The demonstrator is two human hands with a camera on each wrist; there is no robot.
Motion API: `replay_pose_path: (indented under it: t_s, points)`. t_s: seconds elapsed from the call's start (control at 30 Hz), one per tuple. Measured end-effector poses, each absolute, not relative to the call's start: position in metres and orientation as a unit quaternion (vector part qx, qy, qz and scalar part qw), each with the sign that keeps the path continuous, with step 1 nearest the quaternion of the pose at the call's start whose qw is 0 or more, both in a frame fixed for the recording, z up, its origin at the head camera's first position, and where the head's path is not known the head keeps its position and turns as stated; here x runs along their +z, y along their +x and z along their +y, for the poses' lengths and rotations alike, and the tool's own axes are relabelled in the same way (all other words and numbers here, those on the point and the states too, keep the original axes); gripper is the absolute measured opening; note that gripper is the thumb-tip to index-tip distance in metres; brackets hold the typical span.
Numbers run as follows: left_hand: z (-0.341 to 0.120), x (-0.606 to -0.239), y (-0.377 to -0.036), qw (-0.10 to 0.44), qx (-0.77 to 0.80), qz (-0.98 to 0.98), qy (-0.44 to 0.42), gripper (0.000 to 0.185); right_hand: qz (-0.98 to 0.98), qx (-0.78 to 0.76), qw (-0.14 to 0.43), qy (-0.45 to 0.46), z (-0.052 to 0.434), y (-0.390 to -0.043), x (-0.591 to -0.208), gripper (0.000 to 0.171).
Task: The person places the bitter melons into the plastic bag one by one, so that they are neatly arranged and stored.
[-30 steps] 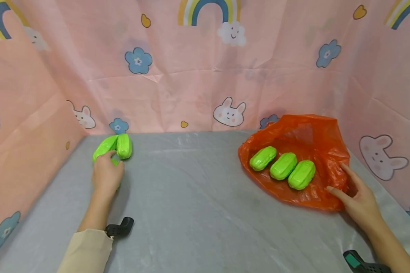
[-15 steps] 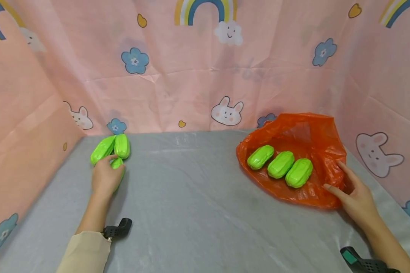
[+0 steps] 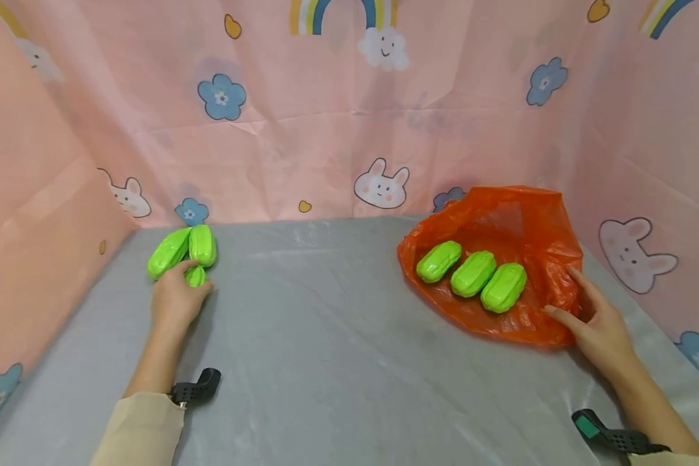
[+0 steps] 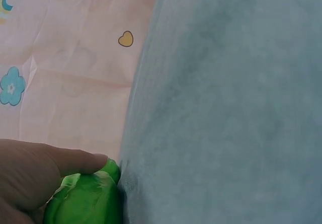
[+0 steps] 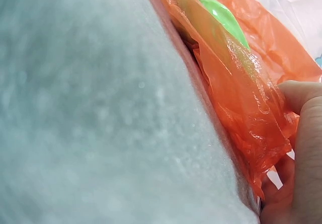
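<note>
At the far left, my left hand (image 3: 177, 294) has its thumb and fingers around a glossy green oblong packet (image 3: 195, 277), mostly hidden by the hand. Two like packets lie just beyond it, one slanted (image 3: 168, 253) and one upright in view (image 3: 202, 246). The left wrist view shows a digit lying over the green packet (image 4: 85, 204). On the right, an orange plastic bag (image 3: 530, 331) lies with its mouth facing left. Three green packets (image 3: 473, 274) sit in a row inside. My right hand (image 3: 608, 336) holds the bag's closed end, thumb on top (image 5: 297, 93).
Grey sheeting (image 3: 320, 310) covers the table. A pink patterned cloth (image 3: 303, 155) rises behind and on both sides, close to the green packets at left and the bag at right. A dark camera mount is strapped to each wrist.
The left hand's grasp has shifted on the nearest packet, with the thumb now farther out to the right. The right hand keeps its place at the bag. The head view has shifted slightly.
</note>
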State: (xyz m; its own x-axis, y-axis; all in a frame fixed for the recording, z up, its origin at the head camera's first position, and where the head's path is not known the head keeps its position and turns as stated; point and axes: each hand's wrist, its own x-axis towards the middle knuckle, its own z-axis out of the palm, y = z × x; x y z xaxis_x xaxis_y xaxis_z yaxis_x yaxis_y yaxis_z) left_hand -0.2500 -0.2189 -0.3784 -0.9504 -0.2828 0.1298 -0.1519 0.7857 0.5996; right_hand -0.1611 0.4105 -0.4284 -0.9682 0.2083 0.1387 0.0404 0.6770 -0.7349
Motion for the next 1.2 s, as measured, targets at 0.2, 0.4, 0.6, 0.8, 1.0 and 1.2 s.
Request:
replay_pose_path:
  t_s: [0.2,0.4,0.6,0.8,1.0,1.2]
  points:
    - [-0.214,-0.371,-0.251,0.106,-0.317,-0.937,0.099,0.055,-0.908,0.398,0.113,-0.069,0.408,-0.163,-0.43,0.079]
    - [-0.196,-0.36,-0.256,0.113,-0.328,-0.936,0.061,0.054,-0.905,0.406,0.11,-0.067,0.409,-0.163,-0.43,0.079]
    - [-0.174,-0.347,-0.261,0.124,-0.335,-0.934,0.013,0.052,-0.907,0.402,0.105,-0.071,0.409,-0.163,-0.428,0.08]
    - [-0.151,-0.336,-0.266,0.135,-0.342,-0.929,-0.034,0.053,-0.907,0.399,0.116,-0.065,0.407,-0.163,-0.429,0.08]
    - [-0.121,-0.328,-0.273,0.133,-0.342,-0.928,-0.069,0.053,-0.906,0.403,0.118,-0.062,0.406,-0.163,-0.429,0.08]
    - [-0.088,-0.321,-0.279,0.141,-0.368,-0.913,-0.104,0.05,-0.906,0.402,0.119,-0.062,0.407,-0.162,-0.428,0.08]
